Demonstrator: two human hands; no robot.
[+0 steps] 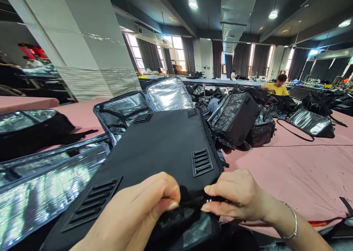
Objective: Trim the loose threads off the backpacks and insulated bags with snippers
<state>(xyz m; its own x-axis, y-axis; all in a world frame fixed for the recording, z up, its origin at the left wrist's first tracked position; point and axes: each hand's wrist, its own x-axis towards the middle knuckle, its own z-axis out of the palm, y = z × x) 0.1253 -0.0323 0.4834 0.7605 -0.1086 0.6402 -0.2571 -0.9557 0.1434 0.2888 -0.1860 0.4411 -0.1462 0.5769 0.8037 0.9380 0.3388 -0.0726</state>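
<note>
A large black insulated bag (154, 144) lies in front of me, its flat panel with ribbed plastic corner feet facing up. My left hand (143, 203) is closed in a pinch on the fabric at the bag's near edge. Close beside it, my right hand (234, 195) pinches the same edge near the corner. Two tiny shiny bits show between the right thumb and forefinger, too small to name. Below my hands hangs a dark part of the bag with a dull sheen. A thin silver bracelet (293, 221) circles my right wrist.
Open bags with silver foil lining (55, 192) lie to the left and behind. A camouflage-patterned bag (231, 115) leans among more bags on the pink-covered table (303, 170). A person in a yellow top (277, 89) works farther back. A pale pillar (82, 41) stands at left.
</note>
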